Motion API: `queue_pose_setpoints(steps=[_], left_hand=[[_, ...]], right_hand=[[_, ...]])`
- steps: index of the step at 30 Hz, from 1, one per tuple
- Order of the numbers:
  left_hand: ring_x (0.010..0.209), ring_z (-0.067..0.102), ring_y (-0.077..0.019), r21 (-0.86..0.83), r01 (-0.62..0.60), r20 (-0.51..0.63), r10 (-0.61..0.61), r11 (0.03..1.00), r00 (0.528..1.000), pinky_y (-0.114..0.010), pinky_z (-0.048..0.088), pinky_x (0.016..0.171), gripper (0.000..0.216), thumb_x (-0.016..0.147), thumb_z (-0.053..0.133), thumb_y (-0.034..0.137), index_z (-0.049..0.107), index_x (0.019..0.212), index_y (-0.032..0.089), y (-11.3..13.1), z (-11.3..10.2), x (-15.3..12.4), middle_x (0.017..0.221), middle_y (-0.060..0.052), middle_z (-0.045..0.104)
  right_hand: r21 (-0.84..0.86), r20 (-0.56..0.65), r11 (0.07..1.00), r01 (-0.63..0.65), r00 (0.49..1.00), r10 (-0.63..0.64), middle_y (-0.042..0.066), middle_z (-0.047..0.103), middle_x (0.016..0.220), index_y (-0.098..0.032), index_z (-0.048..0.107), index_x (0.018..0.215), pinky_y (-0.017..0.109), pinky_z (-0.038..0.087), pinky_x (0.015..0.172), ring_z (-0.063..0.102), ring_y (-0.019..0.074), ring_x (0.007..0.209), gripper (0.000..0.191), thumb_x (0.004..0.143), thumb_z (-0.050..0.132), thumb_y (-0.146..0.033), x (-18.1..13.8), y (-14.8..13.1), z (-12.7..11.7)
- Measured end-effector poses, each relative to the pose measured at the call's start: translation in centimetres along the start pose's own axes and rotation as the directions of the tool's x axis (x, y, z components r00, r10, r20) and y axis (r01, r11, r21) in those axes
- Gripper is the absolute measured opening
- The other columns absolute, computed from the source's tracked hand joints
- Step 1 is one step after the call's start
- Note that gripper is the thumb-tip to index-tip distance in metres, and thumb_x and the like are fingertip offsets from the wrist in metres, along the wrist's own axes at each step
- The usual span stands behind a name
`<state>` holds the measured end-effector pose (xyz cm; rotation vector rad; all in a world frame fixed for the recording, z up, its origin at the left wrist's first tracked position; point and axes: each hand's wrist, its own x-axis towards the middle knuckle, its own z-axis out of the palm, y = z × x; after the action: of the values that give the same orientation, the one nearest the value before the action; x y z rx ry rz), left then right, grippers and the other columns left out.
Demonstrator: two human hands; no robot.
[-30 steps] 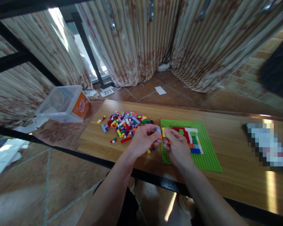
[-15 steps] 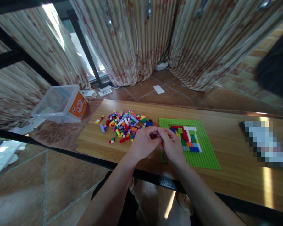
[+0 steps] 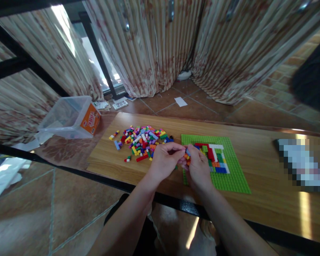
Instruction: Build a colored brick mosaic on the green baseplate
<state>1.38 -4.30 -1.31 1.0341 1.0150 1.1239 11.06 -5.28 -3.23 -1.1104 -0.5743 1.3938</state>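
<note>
Both hands up over the counter [image 3: 261, 174], center frame, fingertips together. Left hand [image 3: 164, 158]: thumb and forefinger pinched on the left side of some small bricks [image 3: 187, 153]. Right hand [image 3: 199, 165]: thumb and fingers closed on the same bricks from the right. Light blue and orange show between the fingertips; exact count and joint hidden by fingers.

Held bricks sit in front of the left part of the green board [image 3: 237, 181], right of center. Board lies flat on the counter, studs up. Flat brick layout [image 3: 220, 170] on its middle: red and white along the top, green inside, white down the right side, blue and orange at the bottom. Right hand blocks the layout's left part.

Loose brick pile [image 3: 142, 138] left of the board, mixed colors; left hand overlaps its right edge. Outliers around it: light blue piece [image 3: 117, 144] and yellow strip [image 3: 113, 135] on the left, red-green-white bit [image 3: 127, 159] lower left, long red brick [image 3: 142, 157] at the near edge.

Far right: pixelated object [image 3: 304, 165] flat on the counter, can't tell what. Left of frame: clear plastic box [image 3: 82, 104] with orange label [image 3: 90, 119], just past the wood's left end. Top: striped curtains [image 3: 162, 53]. White paper [image 3: 180, 102] on the tiled floor [image 3: 80, 202] beyond the counter.
</note>
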Motion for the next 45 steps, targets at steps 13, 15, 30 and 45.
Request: queue_pose_setpoints(steps=[13, 15, 30, 45], left_hand=[[0.059, 0.059, -0.0112, 0.123, -0.038, -0.083, 0.049, 0.992, 0.995, -0.023, 0.049, 0.057, 0.011, 0.074, 0.069, 0.024, 0.071, 0.081, 0.015, -0.3, -0.9, 0.5, 0.067, -0.001, 0.067], [0.059, 0.059, -0.0109, 0.112, -0.038, -0.093, 0.049, 0.993, 0.994, -0.022, 0.049, 0.058, 0.010, 0.074, 0.069, 0.024, 0.070, 0.078, 0.015, -0.3, -0.7, 0.5, 0.068, -0.001, 0.067], [0.061, 0.058, -0.0119, 0.496, -0.056, -0.087, 0.114, 0.867, 0.990, -0.022, 0.044, 0.059, 0.008, 0.073, 0.064, 0.019, 0.071, 0.072, 0.015, 1.5, -8.1, 1.4, 0.065, 0.000, 0.066], [0.066, 0.061, -0.0171, 0.840, -0.034, -0.046, 0.132, 0.542, 0.990, -0.027, 0.046, 0.064, 0.014, 0.067, 0.061, 0.010, 0.073, 0.067, 0.018, 1.8, -10.9, 0.6, 0.066, -0.003, 0.070]], right_hand=[[0.031, 0.141, 0.998, -0.058, 0.989, 0.053, -0.006, 0.048, 0.053, -0.018, 0.063, 0.074, 0.018, 0.022, 0.039, 0.037, 0.0060, 0.045, 0.020, 0.067, 0.074, -0.034, 0.1, -0.8, -0.5], [0.025, 0.126, 0.999, -0.049, 0.991, 0.045, -0.006, 0.048, 0.053, -0.018, 0.062, 0.070, 0.018, 0.023, 0.038, 0.036, 0.0056, 0.046, 0.020, 0.066, 0.075, -0.033, 0.0, -0.9, -0.3], [0.020, 0.087, 0.999, -0.041, 0.995, 0.039, -0.002, 0.058, 0.067, -0.018, 0.066, 0.073, 0.018, 0.028, 0.043, 0.045, 0.0074, 0.055, 0.018, 0.063, 0.075, -0.030, 1.6, -0.8, 1.0], [-0.705, 0.653, 0.050, 0.707, 0.675, -0.343, 0.011, 0.063, 0.096, -0.020, 0.066, 0.087, 0.037, 0.046, 0.080, 0.058, 0.0243, 0.090, 0.020, 0.087, 0.046, -0.019, 5.3, 4.5, 6.6]])
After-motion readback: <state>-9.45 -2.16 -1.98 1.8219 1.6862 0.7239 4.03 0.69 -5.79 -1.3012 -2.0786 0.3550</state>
